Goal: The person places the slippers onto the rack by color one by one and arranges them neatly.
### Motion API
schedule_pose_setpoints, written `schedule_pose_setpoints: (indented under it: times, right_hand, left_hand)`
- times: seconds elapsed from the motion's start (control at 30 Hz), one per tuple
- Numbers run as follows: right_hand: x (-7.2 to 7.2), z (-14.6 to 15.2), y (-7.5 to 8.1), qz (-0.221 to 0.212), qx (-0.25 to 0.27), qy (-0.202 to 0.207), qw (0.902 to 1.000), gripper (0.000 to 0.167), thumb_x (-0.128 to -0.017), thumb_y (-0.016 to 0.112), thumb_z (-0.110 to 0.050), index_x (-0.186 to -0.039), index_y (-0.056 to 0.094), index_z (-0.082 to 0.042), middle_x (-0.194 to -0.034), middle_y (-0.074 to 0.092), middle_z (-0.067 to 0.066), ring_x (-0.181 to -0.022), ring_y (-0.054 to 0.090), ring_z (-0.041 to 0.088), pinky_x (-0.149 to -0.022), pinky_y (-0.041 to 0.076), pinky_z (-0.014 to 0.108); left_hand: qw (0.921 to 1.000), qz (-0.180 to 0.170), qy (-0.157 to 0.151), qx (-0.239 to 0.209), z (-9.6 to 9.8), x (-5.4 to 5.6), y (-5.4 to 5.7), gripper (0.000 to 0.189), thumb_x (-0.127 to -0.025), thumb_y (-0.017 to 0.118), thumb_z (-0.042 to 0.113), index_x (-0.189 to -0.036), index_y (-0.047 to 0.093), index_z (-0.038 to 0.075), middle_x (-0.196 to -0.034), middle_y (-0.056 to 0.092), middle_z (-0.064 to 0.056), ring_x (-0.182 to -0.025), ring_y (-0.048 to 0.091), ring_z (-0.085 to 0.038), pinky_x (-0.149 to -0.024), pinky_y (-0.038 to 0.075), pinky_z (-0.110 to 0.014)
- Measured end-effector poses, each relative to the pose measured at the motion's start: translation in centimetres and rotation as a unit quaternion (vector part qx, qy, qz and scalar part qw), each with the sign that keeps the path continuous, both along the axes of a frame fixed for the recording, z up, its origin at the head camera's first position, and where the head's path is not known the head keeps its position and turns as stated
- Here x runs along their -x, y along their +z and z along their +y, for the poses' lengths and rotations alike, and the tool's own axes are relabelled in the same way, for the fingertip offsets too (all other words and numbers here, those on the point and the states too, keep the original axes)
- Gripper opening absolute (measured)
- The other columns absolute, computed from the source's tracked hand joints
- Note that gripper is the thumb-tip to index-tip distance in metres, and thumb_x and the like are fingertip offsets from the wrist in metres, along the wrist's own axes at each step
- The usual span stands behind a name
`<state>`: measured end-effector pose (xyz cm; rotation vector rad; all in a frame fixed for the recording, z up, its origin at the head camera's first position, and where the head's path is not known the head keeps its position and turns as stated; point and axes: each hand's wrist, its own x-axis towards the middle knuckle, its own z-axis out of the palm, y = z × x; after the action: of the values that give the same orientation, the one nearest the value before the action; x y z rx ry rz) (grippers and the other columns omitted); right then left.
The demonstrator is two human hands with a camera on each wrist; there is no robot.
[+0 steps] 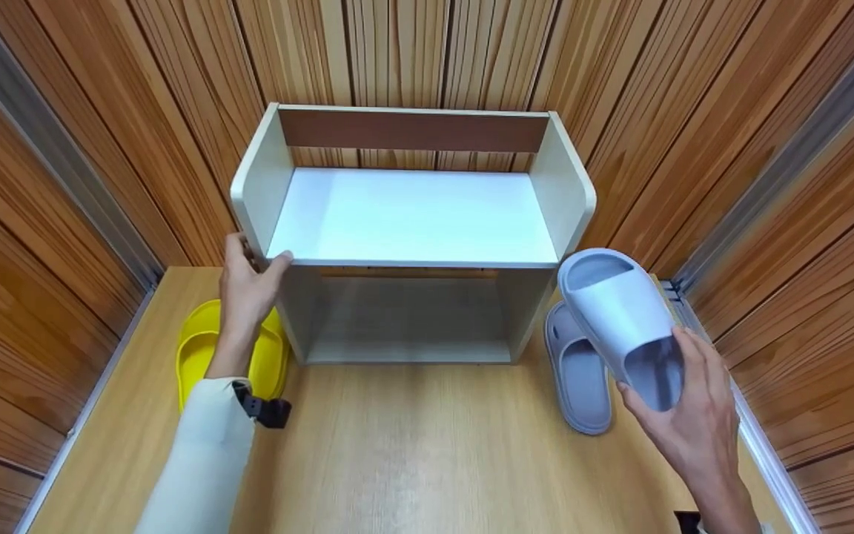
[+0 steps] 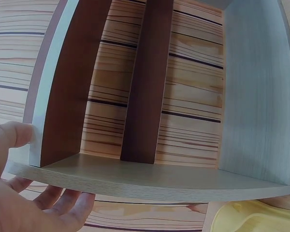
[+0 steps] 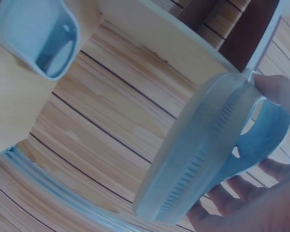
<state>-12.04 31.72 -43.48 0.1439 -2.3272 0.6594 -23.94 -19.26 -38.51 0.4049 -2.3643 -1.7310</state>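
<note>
A two-tier shoe rack (image 1: 412,219) with pale side panels stands against the back wall. My left hand (image 1: 245,297) grips its left side at the upper board, the thumb on the front edge and the other fingers around the side panel (image 2: 150,181). In my right hand (image 1: 701,423), a grey slipper (image 1: 612,304) is held tilted in the air at the rack's right. Its ribbed side (image 3: 198,159) shows in the right wrist view. Its mate, another grey slipper (image 1: 583,393), lies on the floor below, partly covered by it in the head view.
Yellow slippers (image 1: 271,356) sit on the floor left of the rack, partly behind my left forearm. Wood-panelled walls (image 1: 805,297) close in on both sides and behind. The wooden floor (image 1: 405,445) stretches in front of the rack.
</note>
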Motion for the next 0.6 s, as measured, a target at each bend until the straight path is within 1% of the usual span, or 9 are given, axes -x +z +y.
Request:
schedule_pose_setpoints:
  times: [0.2,0.3,0.43,0.6]
  right_hand:
    - [-0.5,-0.9,0.7,0.003,-0.006,0.008,0.9999,0.094,-0.062,0.090,-0.015,-0.144,0.048,0.002,-0.140,0.048,0.031,-0.117,0.051,0.051,-0.084,0.045,0.071]
    - [-0.5,-1.5,1.0,-0.001,-0.009,0.014,0.9999,0.096,-0.062,0.090,-0.015,-0.146,0.046,0.000,-0.140,0.046,0.031,-0.117,0.050,0.051,-0.084,0.045,0.071]
    - [-0.4,-2.6,1.3,0.004,-0.011,0.030,0.9995,0.097,-0.063,0.090,-0.017,-0.148,0.044,-0.001,-0.141,0.046,0.031,-0.114,0.052,0.051,-0.080,0.047,0.070]
    - [-0.1,-4.1,1.7,0.008,-0.015,0.042,0.9990,0.097,-0.064,0.090,-0.021,-0.148,0.045,-0.004,-0.142,0.047,0.030,-0.111,0.055,0.049,-0.075,0.050,0.067]
  left_hand:
    - [1.0000,0.005,-0.001,0.002,-0.1,-0.1,0.0,0.065,-0.100,0.062,0.029,-0.151,0.027,0.009,-0.155,0.037,-0.018,-0.135,0.040,-0.031,-0.113,0.037,-0.046]
    - [0.9999,0.010,0.000,0.004,-0.1,-0.1,0.0,0.063,-0.100,0.062,0.028,-0.150,0.029,0.009,-0.153,0.039,-0.018,-0.132,0.041,-0.031,-0.112,0.038,-0.045]
    - [0.9999,0.015,0.003,0.006,0.0,-0.2,-0.1,0.062,-0.100,0.062,0.026,-0.149,0.029,0.008,-0.150,0.040,-0.019,-0.129,0.041,-0.031,-0.111,0.039,-0.045]
    - [0.9999,0.011,0.002,0.006,0.1,-0.3,0.0,0.062,-0.100,0.062,0.026,-0.149,0.029,0.009,-0.150,0.040,-0.018,-0.129,0.041,-0.030,-0.110,0.039,-0.044]
